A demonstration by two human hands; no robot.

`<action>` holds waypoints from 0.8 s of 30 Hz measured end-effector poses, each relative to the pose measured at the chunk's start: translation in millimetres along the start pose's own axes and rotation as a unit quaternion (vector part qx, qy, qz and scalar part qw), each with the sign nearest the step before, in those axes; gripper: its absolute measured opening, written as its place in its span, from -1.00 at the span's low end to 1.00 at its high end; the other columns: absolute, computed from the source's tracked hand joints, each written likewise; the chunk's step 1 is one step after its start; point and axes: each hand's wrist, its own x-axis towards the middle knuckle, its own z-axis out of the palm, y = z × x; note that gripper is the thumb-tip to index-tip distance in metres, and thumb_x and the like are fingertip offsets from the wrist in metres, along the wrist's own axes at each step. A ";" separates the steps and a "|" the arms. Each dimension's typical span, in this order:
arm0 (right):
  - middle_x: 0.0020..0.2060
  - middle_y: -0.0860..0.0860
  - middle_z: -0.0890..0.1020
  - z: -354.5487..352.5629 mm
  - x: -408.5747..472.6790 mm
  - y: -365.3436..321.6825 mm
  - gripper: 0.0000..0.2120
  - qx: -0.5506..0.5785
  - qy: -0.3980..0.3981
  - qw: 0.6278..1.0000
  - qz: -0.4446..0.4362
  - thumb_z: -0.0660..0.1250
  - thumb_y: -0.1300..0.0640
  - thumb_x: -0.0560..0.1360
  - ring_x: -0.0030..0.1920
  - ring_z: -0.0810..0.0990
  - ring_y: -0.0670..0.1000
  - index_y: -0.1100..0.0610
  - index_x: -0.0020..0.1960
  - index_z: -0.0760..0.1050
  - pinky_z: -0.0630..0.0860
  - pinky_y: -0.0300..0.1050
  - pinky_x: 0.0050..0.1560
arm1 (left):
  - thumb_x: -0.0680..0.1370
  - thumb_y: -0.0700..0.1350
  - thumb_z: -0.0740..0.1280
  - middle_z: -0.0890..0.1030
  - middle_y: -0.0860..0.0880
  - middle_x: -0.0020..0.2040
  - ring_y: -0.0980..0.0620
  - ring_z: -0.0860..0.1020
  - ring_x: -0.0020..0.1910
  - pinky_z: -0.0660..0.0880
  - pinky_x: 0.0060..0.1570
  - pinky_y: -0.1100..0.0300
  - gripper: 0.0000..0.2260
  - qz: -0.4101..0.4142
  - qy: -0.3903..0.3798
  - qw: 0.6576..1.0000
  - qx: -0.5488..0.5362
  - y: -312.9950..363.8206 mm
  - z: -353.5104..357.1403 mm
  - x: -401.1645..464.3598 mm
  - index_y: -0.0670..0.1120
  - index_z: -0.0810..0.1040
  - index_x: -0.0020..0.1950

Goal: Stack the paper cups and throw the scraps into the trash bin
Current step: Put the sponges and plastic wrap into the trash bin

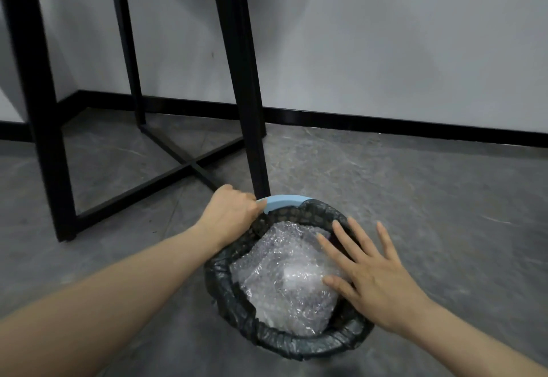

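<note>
The light is soft, even and fairly dim, leaving the plain grey wall (385, 35) mottled with faint broad shadows. Small bright glints sparkle on the crumpled clear bubble wrap (284, 273) near 6 o'clock. The black metal table legs (243, 80) lean and splay toward 12 o'clock, and the black skirting strip (415, 127) bows, showing wide-angle distortion. The bare forearm (89, 302) at 8 o'clock looks slightly smeared.
</note>
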 end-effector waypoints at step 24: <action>0.53 -0.01 0.19 3.5 117.5 13.3 -0.51 -0.020 0.030 0.999 0.003 -0.14 -0.05 0.66 0.56 -0.06 0.04 -0.12 0.55 -0.18 -0.41 0.26 0.40 | 0.57 0.08 0.26 0.50 0.11 0.33 -0.04 0.56 0.18 0.53 0.04 0.05 -0.64 -0.103 -0.051 0.972 -0.207 -4.3 1.1 -6.4 0.16 0.42 0.38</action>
